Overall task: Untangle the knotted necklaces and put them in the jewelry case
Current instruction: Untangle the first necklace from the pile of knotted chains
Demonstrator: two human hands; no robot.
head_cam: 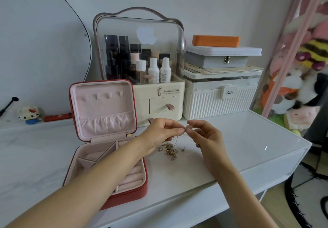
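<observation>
cosmetics organizer (156, 92), white ribbed box (220, 101), orange case (215, 41)

The left forearm (99, 167) covers much of the jewelry case's (140, 190) tray near the counter's (230, 139) front edge. The chain (184, 139) pinched between the fingers (181, 130) is too fine to trace, and the tangle (169, 150) beneath stays unreadable. Both arms run off the bottom edge.

A glossy white table (239, 139) carries an open red jewelry case with pink lining (106, 139), a small heap of tangled gold necklaces (169, 150), a cream cosmetics organizer with a clear dome lid (159, 96) and a ribbed white storage box (220, 101). Far left sit what looks like a small brick-built figure (30, 115) and a flat red case (57, 116).
</observation>
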